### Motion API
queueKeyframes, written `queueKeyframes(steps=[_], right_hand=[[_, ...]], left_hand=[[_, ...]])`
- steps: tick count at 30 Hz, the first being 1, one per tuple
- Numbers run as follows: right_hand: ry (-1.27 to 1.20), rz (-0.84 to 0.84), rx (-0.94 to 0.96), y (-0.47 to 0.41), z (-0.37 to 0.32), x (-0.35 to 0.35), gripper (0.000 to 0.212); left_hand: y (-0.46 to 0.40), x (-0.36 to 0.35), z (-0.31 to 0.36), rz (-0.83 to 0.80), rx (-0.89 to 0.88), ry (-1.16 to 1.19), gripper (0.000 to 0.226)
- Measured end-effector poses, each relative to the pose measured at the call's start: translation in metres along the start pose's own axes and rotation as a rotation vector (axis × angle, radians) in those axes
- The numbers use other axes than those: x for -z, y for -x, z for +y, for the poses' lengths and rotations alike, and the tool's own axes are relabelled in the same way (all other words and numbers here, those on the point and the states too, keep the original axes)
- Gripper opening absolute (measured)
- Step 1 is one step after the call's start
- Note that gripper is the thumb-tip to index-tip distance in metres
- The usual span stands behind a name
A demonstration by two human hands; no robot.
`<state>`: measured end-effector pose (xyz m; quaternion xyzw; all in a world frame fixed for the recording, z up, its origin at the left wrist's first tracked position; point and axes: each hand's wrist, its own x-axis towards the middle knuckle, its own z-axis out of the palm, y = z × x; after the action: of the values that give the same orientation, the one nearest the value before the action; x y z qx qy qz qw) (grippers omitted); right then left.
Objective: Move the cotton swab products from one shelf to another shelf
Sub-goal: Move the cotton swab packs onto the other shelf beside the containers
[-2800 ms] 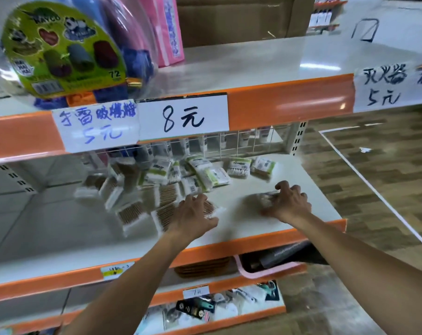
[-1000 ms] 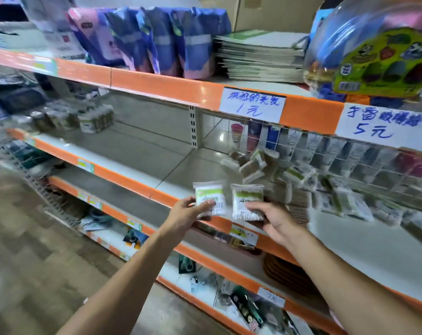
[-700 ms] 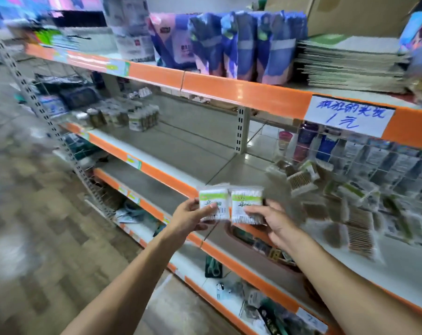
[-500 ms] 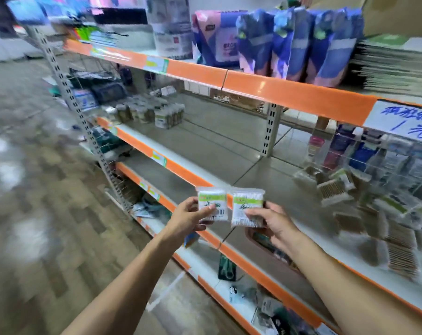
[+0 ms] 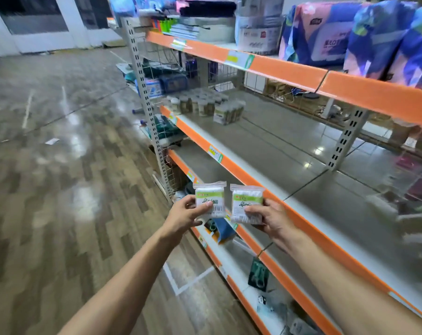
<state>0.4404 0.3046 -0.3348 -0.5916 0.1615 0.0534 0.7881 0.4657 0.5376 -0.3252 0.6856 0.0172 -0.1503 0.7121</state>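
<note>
Mid-carry: my left hand [image 5: 184,215] and right hand [image 5: 269,217] each pinch a swab packet [image 5: 209,198], shelf [image 5: 273,151] mostly bare, neither placed yet.

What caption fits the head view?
Left hand and right hand each hold a green-labelled cotton swab packet beside orange-edged metal shelves.

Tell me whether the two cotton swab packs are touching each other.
Apart. The head view shows a strip of background between the left pack and the right pack, each pinched in its own hand.

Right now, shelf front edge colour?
Orange, on the shelf edge; head view shows it.
</note>
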Motion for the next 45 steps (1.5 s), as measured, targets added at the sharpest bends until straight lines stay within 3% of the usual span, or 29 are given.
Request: queueKeyframes(steps=[18, 38, 42, 45], right_hand=[[0.055, -0.151, 0.086, -0.120, -0.018, -0.093, 0.037], [0.022, 0.024, 0.169, -0.282, -0.077, -0.095, 0.042], [0.078, 0.059, 0.147, -0.306, -0.083, -0.099, 0.019], [0.089, 0.139, 0.172, -0.327, -0.083, -0.104, 0.024]], left_hand=[[-0.079, 0.075, 0.035, 0.232, -0.083, 0.032, 0.025], [-0.295, 0.070, 0.085, 0.127, -0.032, 0.007, 0.032], [-0.331, 0.077, 0.089, 0.097, -0.030, 0.002, 0.033], [-0.364, 0.084, 0.092, 0.035, -0.033, -0.009, 0.029]])
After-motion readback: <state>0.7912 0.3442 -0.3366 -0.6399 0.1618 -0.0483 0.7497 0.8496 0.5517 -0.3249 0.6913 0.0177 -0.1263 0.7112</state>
